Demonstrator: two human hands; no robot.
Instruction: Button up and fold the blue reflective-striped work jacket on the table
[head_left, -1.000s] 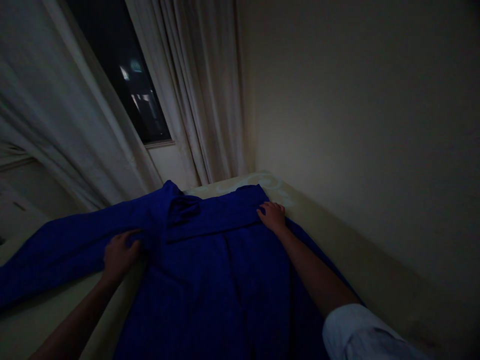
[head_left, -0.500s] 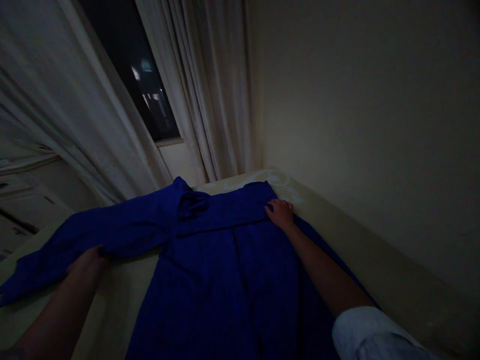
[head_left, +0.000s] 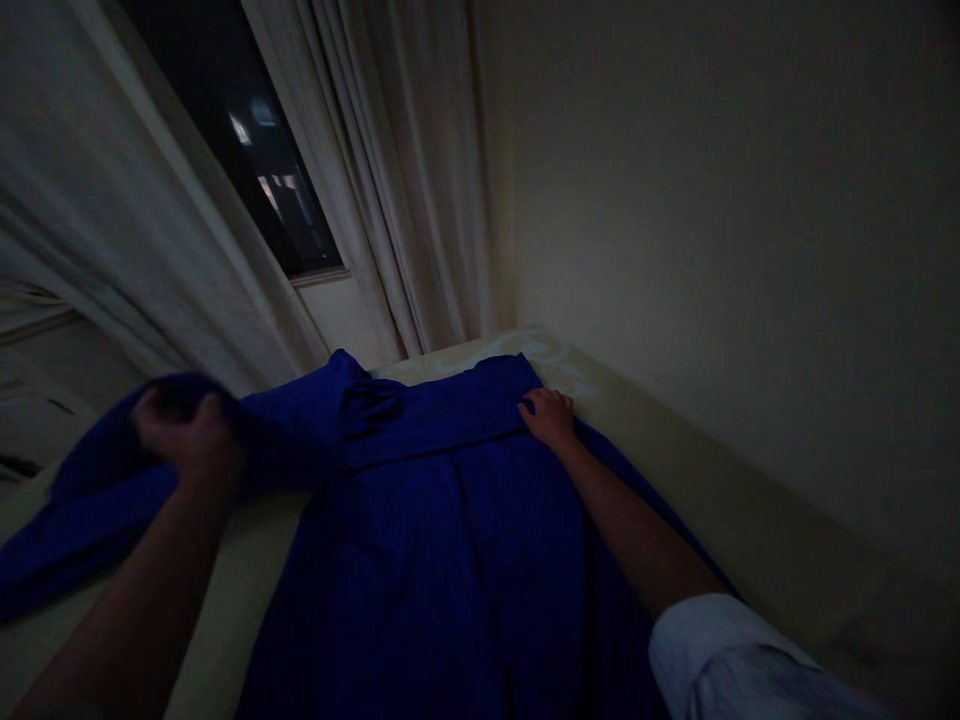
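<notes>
A dark blue long-sleeved garment [head_left: 420,540] lies spread on the bed, with a band of cloth folded across its upper part. Its left-side sleeve [head_left: 270,440] reaches out toward the left edge of view. My left hand [head_left: 184,425] is closed on this sleeve and holds part of it raised in a loop; motion blurs the fingers. On the folded band, close to the garment's right edge, my right hand [head_left: 550,412] rests with thumb and fingers apart, pressing on the cloth.
The bed [head_left: 667,450] has a pale cover with a light pattern at its far corner. Beyond it hang long pale curtains [head_left: 405,180] beside a dark window [head_left: 262,150]. A plain wall [head_left: 712,200] runs along the right. A pale cabinet [head_left: 37,370] stands at far left.
My left hand has risen and lifted the middle of the sleeve off the bed. My right hand stays at the same place on the garment. The view has shifted slightly.
</notes>
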